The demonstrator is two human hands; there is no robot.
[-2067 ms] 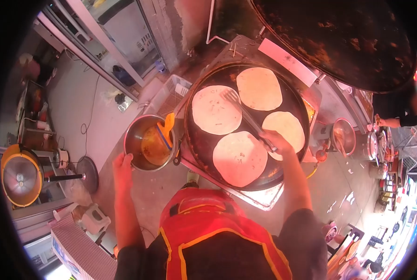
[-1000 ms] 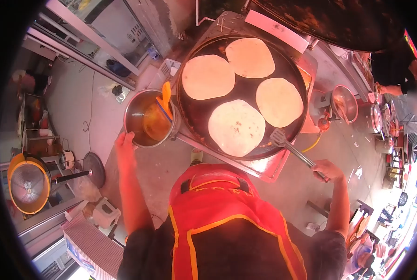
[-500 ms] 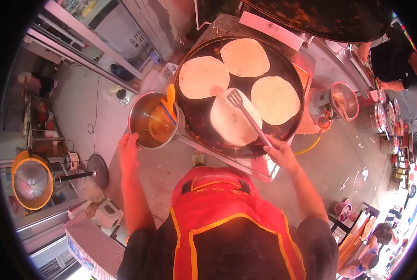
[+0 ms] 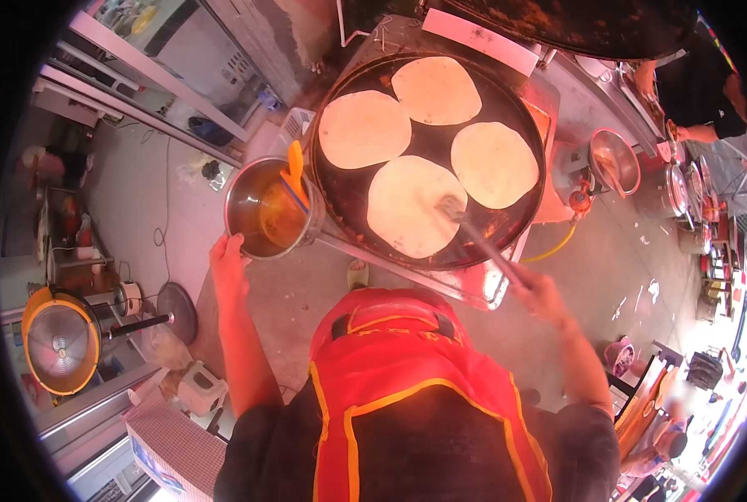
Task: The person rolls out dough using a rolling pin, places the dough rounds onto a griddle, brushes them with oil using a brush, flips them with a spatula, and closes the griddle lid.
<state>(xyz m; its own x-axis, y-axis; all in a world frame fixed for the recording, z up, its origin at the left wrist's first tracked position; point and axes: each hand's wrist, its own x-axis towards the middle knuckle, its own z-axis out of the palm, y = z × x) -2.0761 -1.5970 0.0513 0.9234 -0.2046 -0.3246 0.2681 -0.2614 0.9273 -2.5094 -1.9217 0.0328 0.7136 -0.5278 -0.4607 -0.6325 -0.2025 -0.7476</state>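
My left hand (image 4: 230,258) grips the rim of a metal pot (image 4: 241,202) that holds yellowish liquid and an orange-handled utensil (image 4: 296,171). My right hand (image 4: 541,297) is wrapped round the handle of a slotted spatula (image 4: 486,244). The spatula's head is blurred and lies over the right edge of the front flatbread (image 4: 409,211). Three more pale flatbreads, at the left (image 4: 363,130), back (image 4: 436,90) and right (image 4: 495,166), lie on the large round black griddle (image 4: 340,201).
A dark round lid (image 4: 574,25) hangs over the back of the griddle. To the right are a metal bowl (image 4: 614,163) and a yellow hose (image 4: 553,261). A yellow fan (image 4: 62,347) stands at the left. Another person (image 4: 700,96) is at the upper right.
My right hand has drawn back to the right with the spatula, whose head has slid from the front flatbread's upper middle to its right edge. My left hand stays on the pot.
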